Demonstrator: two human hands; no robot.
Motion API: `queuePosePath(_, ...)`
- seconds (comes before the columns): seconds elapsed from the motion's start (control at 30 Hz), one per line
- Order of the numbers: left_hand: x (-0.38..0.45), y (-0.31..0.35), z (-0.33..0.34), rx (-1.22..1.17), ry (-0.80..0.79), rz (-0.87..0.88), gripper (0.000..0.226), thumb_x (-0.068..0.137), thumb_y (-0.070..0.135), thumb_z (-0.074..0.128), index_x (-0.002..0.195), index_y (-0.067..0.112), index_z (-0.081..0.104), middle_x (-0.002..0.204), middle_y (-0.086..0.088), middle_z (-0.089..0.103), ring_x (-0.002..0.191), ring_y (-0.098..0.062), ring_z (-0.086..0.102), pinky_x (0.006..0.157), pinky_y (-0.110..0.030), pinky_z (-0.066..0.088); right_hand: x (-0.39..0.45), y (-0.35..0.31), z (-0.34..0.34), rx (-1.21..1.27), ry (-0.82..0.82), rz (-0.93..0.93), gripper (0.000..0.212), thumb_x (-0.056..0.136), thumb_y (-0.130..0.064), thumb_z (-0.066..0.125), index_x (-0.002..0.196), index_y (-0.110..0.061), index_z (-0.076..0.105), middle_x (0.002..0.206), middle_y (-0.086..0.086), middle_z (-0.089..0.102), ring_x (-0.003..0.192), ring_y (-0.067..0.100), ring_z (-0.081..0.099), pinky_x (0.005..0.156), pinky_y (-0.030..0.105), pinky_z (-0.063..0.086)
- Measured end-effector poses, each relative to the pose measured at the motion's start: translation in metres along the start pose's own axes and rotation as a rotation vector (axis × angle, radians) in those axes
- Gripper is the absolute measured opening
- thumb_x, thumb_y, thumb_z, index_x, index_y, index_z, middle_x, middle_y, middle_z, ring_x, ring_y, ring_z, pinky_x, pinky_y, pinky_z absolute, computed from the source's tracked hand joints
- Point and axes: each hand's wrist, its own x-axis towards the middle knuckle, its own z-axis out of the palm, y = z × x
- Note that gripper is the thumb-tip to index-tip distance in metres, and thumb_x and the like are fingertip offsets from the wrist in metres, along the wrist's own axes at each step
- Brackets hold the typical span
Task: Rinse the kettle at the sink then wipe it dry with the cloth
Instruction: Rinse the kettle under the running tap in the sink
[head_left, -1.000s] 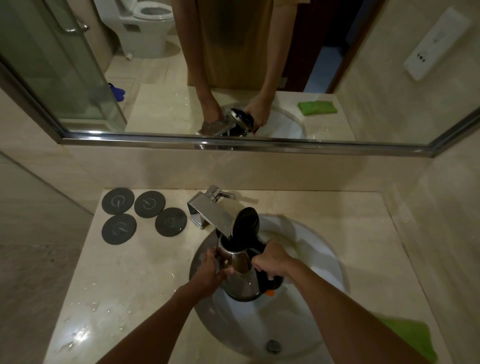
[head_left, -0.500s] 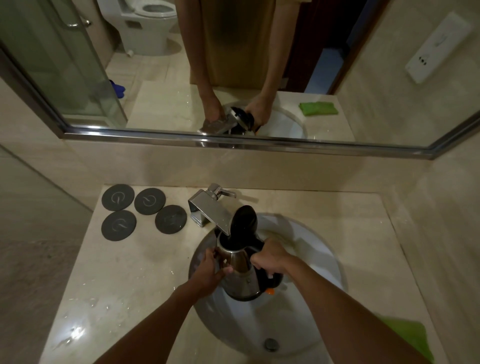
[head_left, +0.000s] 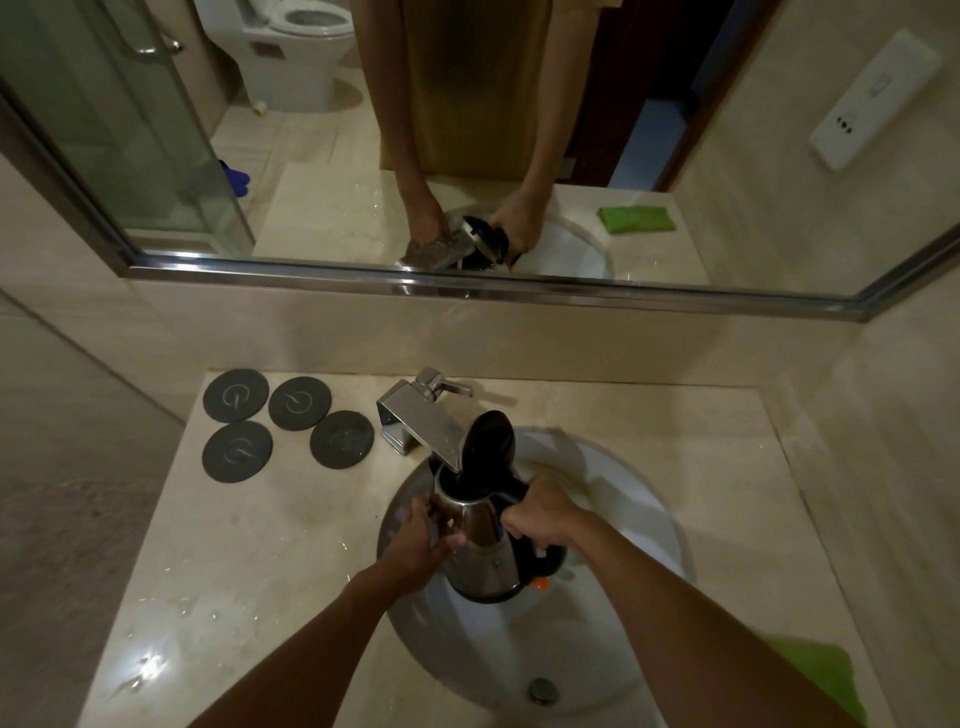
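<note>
Barely shifted since earlier, the kettle (head_left: 483, 540) sits under the faucet (head_left: 421, 421), lid up; right hand (head_left: 540, 514) fisted around its handle at 3 o'clock, left hand (head_left: 415, 540) cupping its body at 9 o'clock.

kettle (head_left: 480, 551): steel, black lid open, upright over sink (head_left: 623, 613) | cloth (head_left: 826, 675): green, counter's right

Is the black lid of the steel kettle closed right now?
No, the black lid stands flipped up, leaving the steel kettle open under the chrome faucet spout.
</note>
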Motion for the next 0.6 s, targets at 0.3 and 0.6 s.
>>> queuePosePath(0.3, 0.0025, -0.0046, 0.0002, 0.029, 0.007, -0.004, 0.057, 0.088, 0.025, 0.065, 0.131, 0.008, 0.032, 0.117, 0.003, 0.035, 0.113, -0.01, 0.035, 0.092, -0.023, 0.03, -0.0009, -0.0015, -0.0009, -0.008, 0.004, -0.003, 0.008, 0.067, -0.007, 0.064, 0.072, -0.008, 0.058, 0.063, 0.008, 0.056, 0.055, 0.021, 0.058, 0.054, 0.028, 0.046)
queuePosePath(0.6, 0.0014, -0.0037, 0.0015, 0.013, 0.017, 0.005, 0.055, 0.088, 0.023, 0.065, 0.13, 0.009, 0.033, 0.115, 0.004, 0.037, 0.11, -0.008, 0.036, 0.092, -0.024, 0.032, -0.0012, -0.0008, -0.0003, -0.01, -0.001, -0.007, 0.01, 0.066, -0.007, 0.064, 0.075, -0.007, 0.059, 0.062, 0.008, 0.056, 0.052, 0.02, 0.057, 0.054, 0.028, 0.046)
